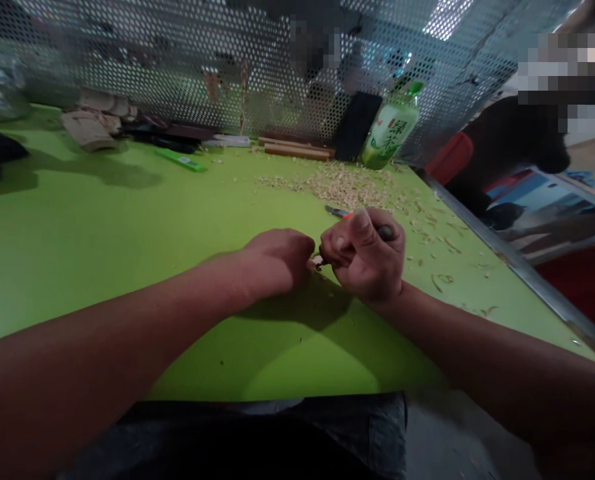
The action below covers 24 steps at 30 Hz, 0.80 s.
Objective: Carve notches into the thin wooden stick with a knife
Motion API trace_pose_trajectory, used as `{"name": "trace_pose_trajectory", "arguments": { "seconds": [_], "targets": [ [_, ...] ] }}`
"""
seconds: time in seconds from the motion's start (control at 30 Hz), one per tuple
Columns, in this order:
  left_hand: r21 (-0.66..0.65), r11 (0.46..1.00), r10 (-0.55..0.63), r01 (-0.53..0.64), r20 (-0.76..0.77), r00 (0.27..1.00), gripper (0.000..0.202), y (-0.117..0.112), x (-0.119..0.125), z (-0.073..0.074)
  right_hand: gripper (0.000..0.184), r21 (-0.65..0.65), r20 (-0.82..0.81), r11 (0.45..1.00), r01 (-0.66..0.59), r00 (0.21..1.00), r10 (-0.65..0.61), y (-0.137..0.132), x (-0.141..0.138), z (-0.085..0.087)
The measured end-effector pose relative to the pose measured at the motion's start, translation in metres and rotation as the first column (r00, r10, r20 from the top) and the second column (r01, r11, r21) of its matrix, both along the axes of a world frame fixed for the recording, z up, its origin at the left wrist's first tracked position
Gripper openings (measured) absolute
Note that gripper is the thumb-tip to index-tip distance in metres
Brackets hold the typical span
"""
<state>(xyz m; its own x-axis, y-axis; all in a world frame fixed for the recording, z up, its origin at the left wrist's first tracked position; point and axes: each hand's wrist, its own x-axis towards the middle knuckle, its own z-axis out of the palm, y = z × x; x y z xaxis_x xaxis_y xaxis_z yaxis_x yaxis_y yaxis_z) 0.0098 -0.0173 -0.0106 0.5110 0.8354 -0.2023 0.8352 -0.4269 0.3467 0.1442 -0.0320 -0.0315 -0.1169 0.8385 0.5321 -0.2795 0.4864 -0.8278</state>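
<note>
My right hand [364, 257] is closed in a fist round a dark-handled tool [384, 232], whose end sticks out past the thumb side. Its tip meets a small pale piece [318, 261] between the two hands. My left hand [276, 260] is closed with its fingers pinched on that small piece, most of which is hidden. Both hands hover just above the green table [102, 227], near its front edge.
A heap of wood shavings [347, 187] lies behind the hands, with an orange-marked tool [338, 213] beside it. Further back stand a green drink bottle [391, 130], a dark phone [357, 125], wooden strips [297, 149], a green cutter [181, 160] and a perforated metal wall [177, 60]. A person sits at the right.
</note>
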Motion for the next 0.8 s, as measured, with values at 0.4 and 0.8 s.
{"name": "trace_pose_trajectory", "arguments": {
  "seconds": [0.4,0.8],
  "targets": [
    [0.167,0.976,0.108,-0.137,0.174,0.979,0.022,0.003,-0.014,-0.003,0.042,0.205,-0.072,0.955,0.213,0.977,-0.203,0.01,0.027,0.029],
    [-0.322,0.91,0.405,-0.261,0.826,0.393,0.013,0.043,-0.043,0.003,0.038,0.51,0.438,0.858,0.054,0.842,-0.314,0.055,0.044,0.005]
  ]
}}
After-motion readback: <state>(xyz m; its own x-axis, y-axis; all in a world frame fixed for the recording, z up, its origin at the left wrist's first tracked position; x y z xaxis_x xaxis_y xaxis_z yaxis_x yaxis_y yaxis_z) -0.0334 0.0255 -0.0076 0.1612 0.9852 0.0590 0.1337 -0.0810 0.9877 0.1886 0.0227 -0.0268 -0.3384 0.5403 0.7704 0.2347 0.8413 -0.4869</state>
